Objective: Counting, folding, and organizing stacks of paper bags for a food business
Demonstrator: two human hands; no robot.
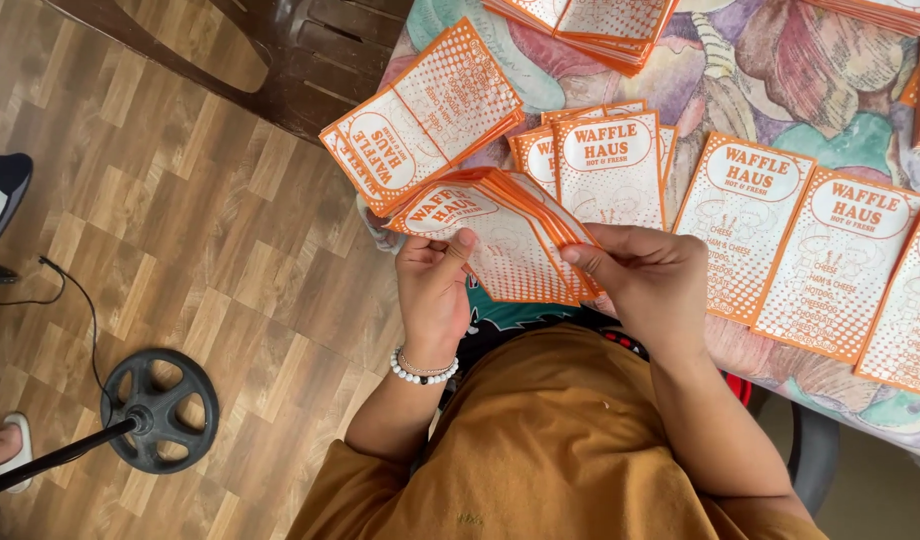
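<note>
Orange-and-white paper bags (500, 240) sit fanned at frame centre, gripped by left hand (435, 290) and pinched by right hand (645, 275).

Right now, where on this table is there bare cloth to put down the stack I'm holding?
Bare floral tablecloth shows between the far orange paper stack and the single orange-and-white flat bags. The near edge by both hands is crowded with overlapping bags.

A dark brown slatted plastic chair (310, 50) stands on the wood-patterned plank floor (180, 230), beside the bench covered in a floral cloth (780, 80). A black round weighted stand base (160, 408) with a thin black cable (75, 300) sits lower left.
</note>
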